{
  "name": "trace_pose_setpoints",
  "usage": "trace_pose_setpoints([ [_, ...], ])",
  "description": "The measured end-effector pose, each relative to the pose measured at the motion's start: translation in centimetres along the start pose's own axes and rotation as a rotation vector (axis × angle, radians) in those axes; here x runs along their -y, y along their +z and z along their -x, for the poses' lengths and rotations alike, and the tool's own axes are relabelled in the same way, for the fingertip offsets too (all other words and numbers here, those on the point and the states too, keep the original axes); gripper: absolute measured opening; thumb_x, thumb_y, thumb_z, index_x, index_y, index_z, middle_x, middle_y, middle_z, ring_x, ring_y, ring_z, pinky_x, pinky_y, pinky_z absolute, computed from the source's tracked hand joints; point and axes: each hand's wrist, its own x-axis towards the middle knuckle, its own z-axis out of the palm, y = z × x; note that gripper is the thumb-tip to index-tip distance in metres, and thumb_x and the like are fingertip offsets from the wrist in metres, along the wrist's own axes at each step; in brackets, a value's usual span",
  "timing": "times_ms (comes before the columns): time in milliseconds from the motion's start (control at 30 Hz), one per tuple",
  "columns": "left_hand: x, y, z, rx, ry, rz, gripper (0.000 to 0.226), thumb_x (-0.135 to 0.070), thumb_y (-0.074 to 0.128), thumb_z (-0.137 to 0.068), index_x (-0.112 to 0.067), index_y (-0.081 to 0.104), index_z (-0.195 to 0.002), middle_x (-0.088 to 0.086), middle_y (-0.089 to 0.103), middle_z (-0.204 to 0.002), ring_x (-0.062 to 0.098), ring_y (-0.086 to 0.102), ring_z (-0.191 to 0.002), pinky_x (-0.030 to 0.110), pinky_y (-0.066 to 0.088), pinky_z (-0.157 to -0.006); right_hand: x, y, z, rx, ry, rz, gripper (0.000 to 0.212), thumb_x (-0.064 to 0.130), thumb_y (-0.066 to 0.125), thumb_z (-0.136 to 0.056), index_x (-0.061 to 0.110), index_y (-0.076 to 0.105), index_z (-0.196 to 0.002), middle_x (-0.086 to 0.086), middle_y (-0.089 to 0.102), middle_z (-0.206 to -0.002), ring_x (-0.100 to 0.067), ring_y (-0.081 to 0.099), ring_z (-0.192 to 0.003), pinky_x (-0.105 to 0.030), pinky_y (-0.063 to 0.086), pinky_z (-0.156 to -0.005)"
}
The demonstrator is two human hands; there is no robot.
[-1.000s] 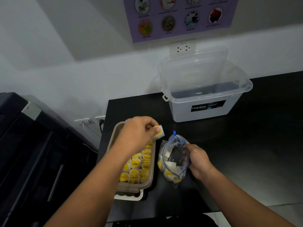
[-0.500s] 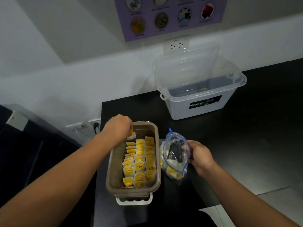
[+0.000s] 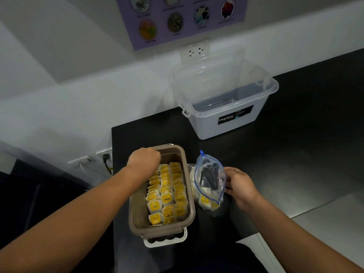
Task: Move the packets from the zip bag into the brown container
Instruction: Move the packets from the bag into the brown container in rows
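Note:
The brown container (image 3: 189, 201) stands near the table's left edge, with rows of yellow-and-white tea packets (image 3: 167, 194) inside. My left hand (image 3: 144, 159) reaches into its far left corner. The fingers curl downward round a packet that the hand mostly hides. To the right of the container stands the clear zip bag (image 3: 208, 184), open at the top, with a few packets at its bottom. My right hand (image 3: 239, 184) grips the bag's right side and holds it upright.
A clear Megabox tub (image 3: 226, 119) with its lid tipped back stands at the far side of the black table (image 3: 295, 154). A white lid (image 3: 165, 240) lies under the container's near end. The table's left edge runs close beside the container.
My left hand has carried a tea packet from above the bag over to the container and down into its far left corner. My right hand has stayed on the zip bag.

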Motion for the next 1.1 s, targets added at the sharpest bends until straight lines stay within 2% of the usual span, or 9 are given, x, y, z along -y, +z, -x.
trace_pose_setpoints([
  [67,-0.1,0.1,0.1,-0.001,0.011,-0.004,0.012,-0.016,0.056,-0.098,-0.016,0.068,-0.097,-0.004,0.051,-0.071,0.011,0.054,-0.061,0.026,0.05,-0.06,-0.2,0.0,0.3,-0.004,0.002,0.001,0.024,0.01,0.051,-0.102,0.004,0.066,-0.119,-0.019,0.075,-0.105,-0.028,0.07,-0.09,-0.036,0.057,-0.074],
  [267,-0.1,-0.7,0.6,-0.039,-0.009,-0.036,0.011,-0.013,0.056,-0.097,-0.012,0.067,-0.097,-0.002,0.049,-0.068,0.012,0.053,-0.059,0.028,0.053,-0.062,-0.8,0.0,1.1,-0.021,0.003,0.028,0.018,0.012,0.052,-0.102,0.01,0.065,-0.114,-0.003,0.072,-0.08,-0.021,0.069,-0.077,-0.033,0.053,-0.068],
  [367,0.0,-0.9,0.9,-0.039,-0.048,-0.044,0.01,-0.012,0.058,-0.096,-0.012,0.068,-0.098,-0.001,0.05,-0.067,0.012,0.05,-0.056,0.027,0.049,-0.059,-0.8,0.1,1.4,-0.034,0.009,0.038,0.016,0.012,0.052,-0.103,0.011,0.064,-0.113,-0.005,0.071,-0.084,-0.021,0.067,-0.077,-0.035,0.053,-0.07],
  [500,-0.1,-0.8,1.1,-0.046,-0.072,-0.079,0.01,-0.011,0.059,-0.096,-0.011,0.069,-0.099,-0.001,0.051,-0.066,0.013,0.052,-0.056,0.028,0.053,-0.06,-0.8,0.0,1.7,-0.023,0.011,0.058,0.016,0.012,0.052,-0.103,0.01,0.064,-0.114,-0.007,0.073,-0.087,-0.023,0.068,-0.08,-0.038,0.056,-0.076],
  [633,-0.3,-0.8,1.2,-0.049,-0.061,-0.124,0.009,-0.013,0.061,-0.096,-0.011,0.069,-0.099,-0.001,0.053,-0.068,0.014,0.058,-0.061,0.029,0.059,-0.067,-0.7,0.1,2.1,-0.025,0.007,0.068,0.013,0.012,0.053,-0.103,0.012,0.064,-0.11,-0.007,0.072,-0.087,-0.022,0.068,-0.077,-0.036,0.055,-0.071],
  [700,-0.5,-0.7,1.2,-0.045,-0.028,-0.141,0.008,-0.015,0.06,-0.096,-0.013,0.068,-0.098,-0.001,0.055,-0.071,0.013,0.057,-0.061,0.029,0.057,-0.064,-0.7,0.1,2.2,-0.031,0.012,0.073,0.013,0.013,0.053,-0.102,0.013,0.064,-0.11,-0.007,0.073,-0.09,-0.022,0.068,-0.08,-0.036,0.054,-0.071],
  [867,-0.6,-0.1,0.8,-0.037,0.031,-0.155,0.01,-0.018,0.058,-0.097,-0.017,0.068,-0.1,-0.002,0.059,-0.08,0.014,0.058,-0.067,0.029,0.05,-0.061,-0.9,0.2,2.4,-0.047,0.026,0.136,0.014,0.019,0.056,-0.101,0.015,0.064,-0.111,-0.006,0.07,-0.09,-0.024,0.064,-0.086,-0.042,0.051,-0.084],
  [1100,0.0,0.1,0.3,-0.018,0.036,-0.148,0.01,-0.018,0.059,-0.096,-0.019,0.068,-0.101,-0.004,0.056,-0.078,0.012,0.055,-0.067,0.027,0.049,-0.063,-0.9,0.0,2.9,-0.03,0.053,0.15,0.011,0.02,0.055,-0.103,0.017,0.063,-0.109,-0.004,0.068,-0.084,-0.02,0.062,-0.078,-0.04,0.051,-0.08],
])
